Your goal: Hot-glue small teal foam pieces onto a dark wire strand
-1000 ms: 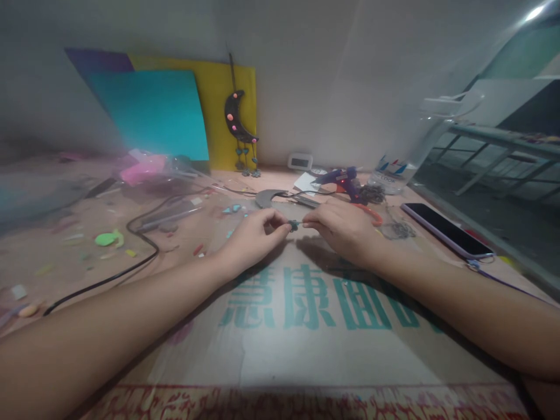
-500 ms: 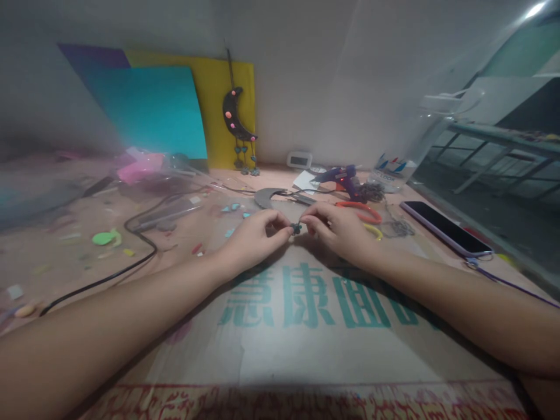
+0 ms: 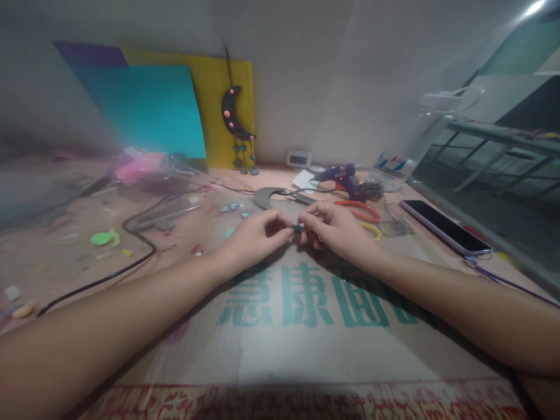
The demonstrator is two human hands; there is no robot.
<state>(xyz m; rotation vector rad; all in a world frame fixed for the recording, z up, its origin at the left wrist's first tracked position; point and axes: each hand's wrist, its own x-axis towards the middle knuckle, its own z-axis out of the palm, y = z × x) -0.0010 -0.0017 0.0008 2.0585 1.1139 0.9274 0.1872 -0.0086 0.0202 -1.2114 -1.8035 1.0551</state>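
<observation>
Between my hands is a small dark grey-green piece (image 3: 297,229), perhaps flower-shaped, too small to make out fully. My left hand (image 3: 265,232) pinches its left side between thumb and forefinger. From the other side, the fingertips of my right hand (image 3: 330,228) are closed at the piece's right edge; whether they grip it or only touch it is hard to see. Just behind my hands lies a grey crescent cutout (image 3: 263,198). Blue bits (image 3: 229,233) are scattered left of my left hand. Scissors with orange handles (image 3: 361,210) rest behind my right hand.
A dark crescent ornament (image 3: 231,114) hangs before yellow and turquoise sheets at the back. A purple glue gun (image 3: 345,178), a small white display (image 3: 298,158) and a clear jar (image 3: 391,172) stand behind. A phone (image 3: 444,226) lies right; a black cable (image 3: 144,255) curves left.
My right hand's fingers have shifted around the small piece, and its lower fingers have curled into view beneath. My left hand keeps its pinch in nearly the same place.
</observation>
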